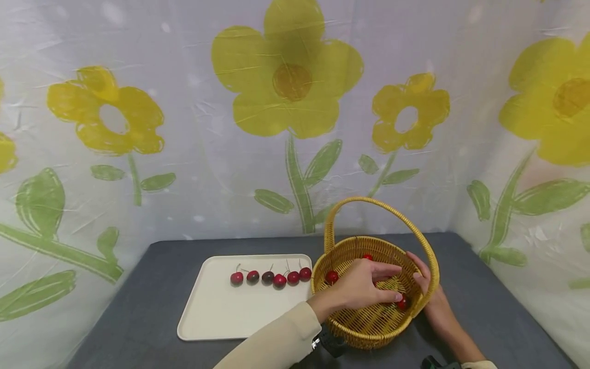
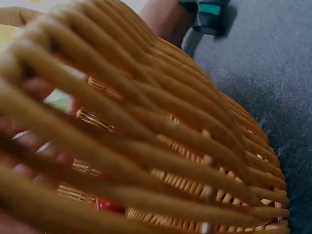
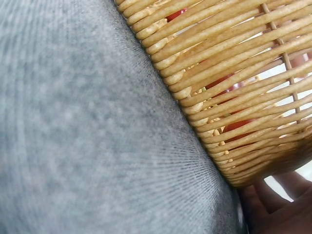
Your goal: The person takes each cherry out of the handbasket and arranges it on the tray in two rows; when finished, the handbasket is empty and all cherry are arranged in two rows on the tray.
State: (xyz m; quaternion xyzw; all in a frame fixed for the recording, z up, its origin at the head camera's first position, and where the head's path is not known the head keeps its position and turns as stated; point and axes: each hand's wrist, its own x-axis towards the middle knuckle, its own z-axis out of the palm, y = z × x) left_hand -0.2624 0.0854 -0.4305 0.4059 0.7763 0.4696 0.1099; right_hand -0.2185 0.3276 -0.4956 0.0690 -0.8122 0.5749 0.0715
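A yellow wicker basket (image 1: 369,335) with a tall arched handle holds several red cherries. My left hand (image 1: 364,284) reaches over its near left side, thumb and fingers spread apart. The thumb tip is close by a cherry (image 1: 402,302) at the basket's right; whether they touch I cannot tell. Another cherry (image 1: 332,277) lies near the left wall, and one (image 1: 367,257) at the back. On the right side my right hand (image 1: 430,287) grips the basket's rim, fingers over the edge. The wrist views show mostly woven wall, with a cherry (image 2: 111,204) glimpsed through the gaps.
Left of the basket lies a white rectangular tray (image 1: 221,312), with several stemmed dark-red cherries (image 1: 279,280) in a row along its far part. Both stand on a dark grey table (image 1: 129,307). A flower-printed curtain (image 1: 193,195) hangs behind.
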